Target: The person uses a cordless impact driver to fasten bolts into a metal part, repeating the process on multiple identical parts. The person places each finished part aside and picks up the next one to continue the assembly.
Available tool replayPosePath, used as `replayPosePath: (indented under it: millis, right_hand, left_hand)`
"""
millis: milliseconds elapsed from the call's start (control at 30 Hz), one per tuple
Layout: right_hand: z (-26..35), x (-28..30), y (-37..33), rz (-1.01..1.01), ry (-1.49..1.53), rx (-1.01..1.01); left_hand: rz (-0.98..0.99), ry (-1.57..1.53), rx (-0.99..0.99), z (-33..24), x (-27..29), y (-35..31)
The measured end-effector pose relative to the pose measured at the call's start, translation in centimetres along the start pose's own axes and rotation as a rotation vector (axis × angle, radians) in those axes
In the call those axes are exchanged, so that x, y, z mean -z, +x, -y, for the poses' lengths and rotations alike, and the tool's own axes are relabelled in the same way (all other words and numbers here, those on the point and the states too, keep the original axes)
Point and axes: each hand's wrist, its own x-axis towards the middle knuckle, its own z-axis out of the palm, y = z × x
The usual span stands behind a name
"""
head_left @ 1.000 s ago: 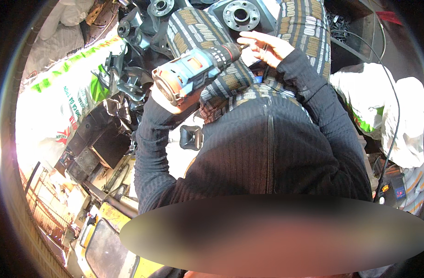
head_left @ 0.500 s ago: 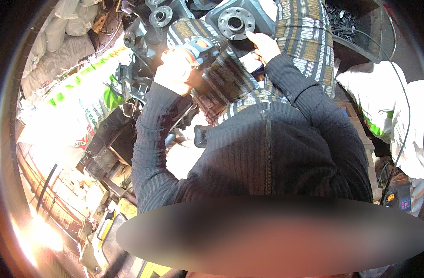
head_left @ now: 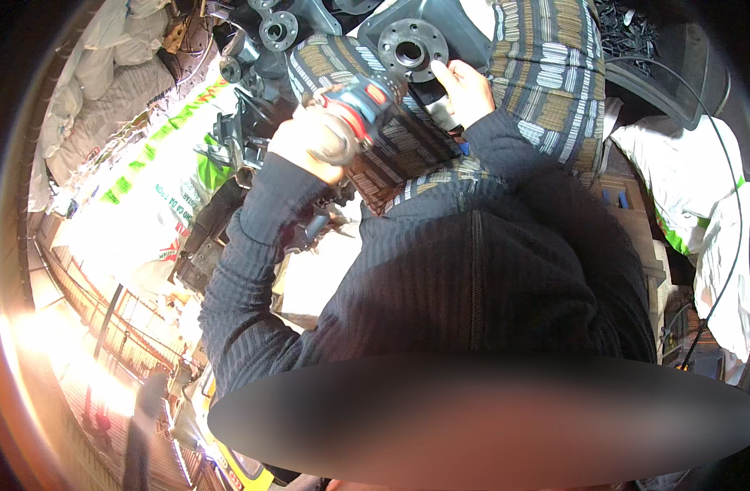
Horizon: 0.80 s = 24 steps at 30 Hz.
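Observation:
A blue, black and red cordless drill [head_left: 360, 100] is gripped in my left hand [head_left: 303, 146], its dark front end toward the right and partly blurred. Just right of that front end is a round metal flange [head_left: 411, 49] with a ring of holes and a raised centre. It sits on a dark grey moulded part [head_left: 465, 29] between my knees. My right hand [head_left: 468, 92] has thumb and forefinger closed at the flange's lower right rim. Whatever small thing those fingertips may hold is hidden.
Similar grey parts with flanges [head_left: 277, 33] are heaped at the far left. A dark bin [head_left: 666, 78] with small black pieces stands at far right. White sacks [head_left: 666, 155] lie to the right, and a white-and-green sack [head_left: 146, 196] to the left. A black cable [head_left: 731, 168] hangs along the right.
The drill has turned slightly in my left hand and shifted, its front end staying near the flange. My right hand remains by the rim. The whole view has shifted a little.

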Motion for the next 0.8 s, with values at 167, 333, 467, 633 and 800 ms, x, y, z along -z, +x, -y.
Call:
replayPosePath:
  millis: [167,333,467,633,800]
  right_hand:
    - [0.7,-0.2,-0.2,-0.023,0.071,-0.08]
    - [0.6,0.0,-0.4,0.002,0.116,-0.076]
    - [0.2,-0.1,0.1,0.001,0.026,-0.043]
    - [-0.3,0.7,-0.5,0.043,0.277,-0.134]
    - [-0.4,3.9,-3.7,0.338,0.842,-0.231]
  left_hand:
    - [-0.011,-0.034,-0.004,-0.2,-0.9,0.5]
    - [-0.075,-0.06,-0.008,0.3,-1.5,0.7]
    - [0.072,0.258,0.015,0.2,-1.2,0.8]
    - [-0.151,0.222,-0.039,-0.6,-1.8,0.0]
    - [-0.233,0.036,-0.193,-2.3,-2.1,-4.1]
